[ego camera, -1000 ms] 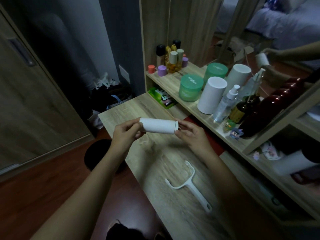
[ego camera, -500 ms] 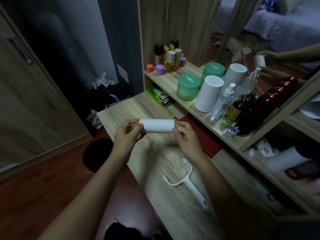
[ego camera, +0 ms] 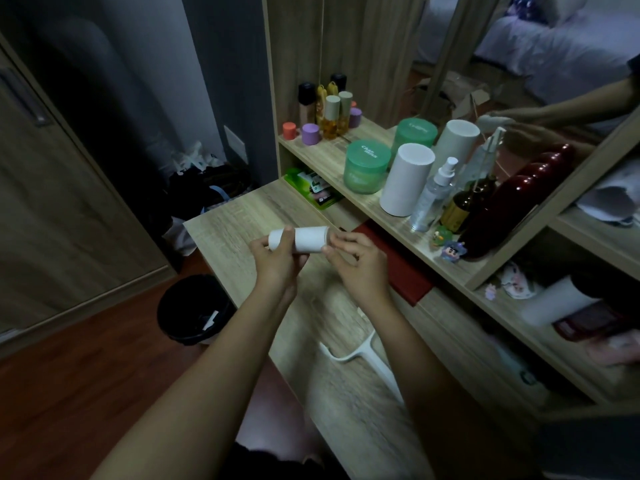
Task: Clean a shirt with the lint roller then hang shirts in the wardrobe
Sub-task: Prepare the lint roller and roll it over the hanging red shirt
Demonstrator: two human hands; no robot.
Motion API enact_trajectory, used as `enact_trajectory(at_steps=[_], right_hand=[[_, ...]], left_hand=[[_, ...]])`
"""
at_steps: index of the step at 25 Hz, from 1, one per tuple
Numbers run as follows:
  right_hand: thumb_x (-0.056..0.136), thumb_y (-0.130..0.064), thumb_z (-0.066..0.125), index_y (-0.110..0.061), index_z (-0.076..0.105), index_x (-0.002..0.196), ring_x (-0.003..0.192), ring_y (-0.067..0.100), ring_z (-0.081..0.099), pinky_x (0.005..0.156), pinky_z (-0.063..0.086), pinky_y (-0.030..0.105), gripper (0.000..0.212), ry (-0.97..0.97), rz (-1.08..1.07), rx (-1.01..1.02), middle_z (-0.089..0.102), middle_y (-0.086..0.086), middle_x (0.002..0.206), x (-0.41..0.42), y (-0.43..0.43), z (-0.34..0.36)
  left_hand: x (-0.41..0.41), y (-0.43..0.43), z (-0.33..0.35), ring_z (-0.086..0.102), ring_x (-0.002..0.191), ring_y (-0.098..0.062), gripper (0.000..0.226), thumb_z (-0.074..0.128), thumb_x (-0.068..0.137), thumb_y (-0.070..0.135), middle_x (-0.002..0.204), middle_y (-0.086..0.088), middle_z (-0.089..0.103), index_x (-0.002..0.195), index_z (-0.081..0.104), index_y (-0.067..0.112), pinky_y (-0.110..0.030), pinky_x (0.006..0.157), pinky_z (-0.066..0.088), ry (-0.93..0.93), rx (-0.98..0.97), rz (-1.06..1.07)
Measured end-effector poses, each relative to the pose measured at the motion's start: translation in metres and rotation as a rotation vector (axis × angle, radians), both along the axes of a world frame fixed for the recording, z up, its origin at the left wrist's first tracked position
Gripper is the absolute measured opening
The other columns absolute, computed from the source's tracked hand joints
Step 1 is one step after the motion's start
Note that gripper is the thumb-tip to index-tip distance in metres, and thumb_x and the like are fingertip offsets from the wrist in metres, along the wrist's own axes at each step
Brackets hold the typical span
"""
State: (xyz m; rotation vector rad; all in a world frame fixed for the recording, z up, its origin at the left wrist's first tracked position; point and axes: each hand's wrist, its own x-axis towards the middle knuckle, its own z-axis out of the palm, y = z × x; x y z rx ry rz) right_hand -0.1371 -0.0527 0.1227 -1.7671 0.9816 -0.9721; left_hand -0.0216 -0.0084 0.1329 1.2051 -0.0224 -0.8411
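A white lint roll [ego camera: 310, 239] is held level above the wooden desk [ego camera: 225, 225]. My left hand [ego camera: 278, 258] wraps around its left part, fingers over the top. My right hand [ego camera: 356, 263] pinches at the roll's right end with thumb and fingertips. The white roller handle [ego camera: 372, 358], with its forked frame bare, lies flat on the desk nearer to me, partly behind my right forearm. No shirt or wardrobe interior shows in view.
A shelf [ego camera: 332, 161] holds green jars [ego camera: 367, 166], a white cylinder [ego camera: 407, 180], spray bottles and small perfume bottles. A dark red case [ego camera: 394, 271] lies under the shelf. A black bin [ego camera: 194, 308] stands on the floor left of the desk. Wooden door [ego camera: 52, 188] at left.
My left hand has shifted its hold from the roll's left end to around its body. My right hand stays at the right end. The view has tilted slightly.
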Motion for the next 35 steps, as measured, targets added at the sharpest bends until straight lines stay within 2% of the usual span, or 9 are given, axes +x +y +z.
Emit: enact_trajectory(at_steps=[3, 5, 9, 14, 17, 21, 23, 29, 35], right_hand=[[0.084, -0.018, 0.064, -0.03, 0.061, 0.111, 0.112, 0.008, 0.057, 0.094, 0.045, 0.019, 0.029, -0.166, 0.043, 0.149, 0.062, -0.006, 0.117, -0.012, 0.0, -0.002], [0.087, -0.016, 0.059, -0.03, 0.054, 0.116, 0.111, 0.009, 0.055, 0.092, 0.046, 0.021, 0.033, -0.128, -0.067, 0.176, 0.057, -0.006, 0.12, -0.027, 0.001, -0.017], [0.091, -0.046, 0.044, -0.006, 0.048, 0.124, 0.113, 0.027, 0.053, 0.091, 0.045, 0.036, 0.052, 0.651, -0.258, 0.299, 0.053, 0.014, 0.125, -0.061, 0.017, -0.083], [0.095, -0.05, 0.022, -0.007, 0.058, 0.107, 0.094, 0.029, 0.063, 0.082, 0.051, 0.037, 0.058, 0.961, -0.152, 0.382, 0.067, 0.013, 0.103, -0.069, 0.045, -0.127], [0.099, -0.043, 0.019, -0.007, 0.06, 0.105, 0.096, 0.029, 0.062, 0.078, 0.044, 0.034, 0.056, 0.827, -0.142, 0.37, 0.067, 0.014, 0.102, -0.062, 0.036, -0.103], [0.098, -0.04, 0.022, -0.017, 0.058, 0.08, 0.075, 0.024, 0.058, 0.068, 0.041, 0.033, 0.046, 0.562, -0.055, 0.293, 0.063, 0.005, 0.078, -0.058, 0.007, -0.039], [0.097, -0.033, 0.024, -0.016, 0.055, 0.08, 0.071, 0.025, 0.053, 0.067, 0.038, 0.034, 0.039, 0.601, -0.033, 0.168, 0.055, 0.0, 0.07, -0.055, -0.007, -0.013], [0.096, -0.034, 0.022, -0.017, 0.05, 0.084, 0.079, 0.028, 0.054, 0.074, 0.04, 0.037, 0.035, 0.719, 0.046, 0.006, 0.058, 0.005, 0.08, -0.046, -0.017, 0.018], [0.096, -0.035, 0.022, -0.022, 0.047, 0.08, 0.078, 0.026, 0.05, 0.072, 0.036, 0.035, 0.033, 0.771, 0.085, -0.019, 0.055, 0.001, 0.078, -0.044, -0.015, 0.02]], left_hand=[[-0.002, -0.005, -0.004, 0.062, 0.091, -0.019, 0.042, 0.058, 0.091, 0.02, 0.101, -0.007, 0.049, 0.124, 0.035, 0.006, -0.028, 0.069, 0.059, 0.136, -0.014, -0.042], [-0.006, -0.007, -0.008, 0.061, 0.09, -0.019, 0.041, 0.058, 0.091, 0.02, 0.099, -0.007, 0.048, 0.123, 0.038, 0.004, -0.028, 0.069, 0.059, 0.16, 0.012, -0.076], [-0.015, -0.005, -0.014, 0.06, 0.09, -0.019, 0.018, 0.057, 0.091, 0.017, 0.096, -0.007, 0.05, 0.101, 0.049, 0.005, -0.033, 0.078, 0.057, 0.153, 0.047, -0.113], [-0.016, -0.005, -0.014, 0.061, 0.092, -0.022, 0.009, 0.057, 0.091, 0.015, 0.097, -0.009, 0.052, 0.086, 0.051, 0.011, -0.034, 0.08, 0.057, 0.175, 0.049, -0.112], [-0.009, -0.004, -0.013, 0.061, 0.088, -0.02, 0.008, 0.058, 0.09, 0.015, 0.098, -0.009, 0.054, 0.091, 0.054, 0.008, -0.028, 0.067, 0.06, 0.175, 0.056, -0.155], [0.006, 0.003, -0.011, 0.062, 0.086, -0.018, 0.007, 0.055, 0.089, 0.02, 0.104, -0.01, 0.058, 0.089, 0.057, 0.013, -0.026, 0.058, 0.058, 0.117, 0.082, -0.34], [0.007, 0.005, -0.01, 0.062, 0.084, -0.017, 0.006, 0.051, 0.091, 0.021, 0.101, -0.006, 0.058, 0.09, 0.055, 0.017, -0.026, 0.059, 0.054, 0.044, 0.113, -0.446], [0.007, 0.006, -0.012, 0.059, 0.085, -0.023, 0.022, 0.05, 0.092, 0.018, 0.102, -0.009, 0.052, 0.111, 0.043, 0.011, -0.032, 0.068, 0.05, -0.186, 0.163, -0.606], [0.005, 0.011, -0.011, 0.06, 0.087, -0.021, 0.025, 0.051, 0.092, 0.014, 0.105, -0.007, 0.054, 0.115, 0.043, 0.013, -0.025, 0.057, 0.052, -0.268, 0.128, -0.69]])
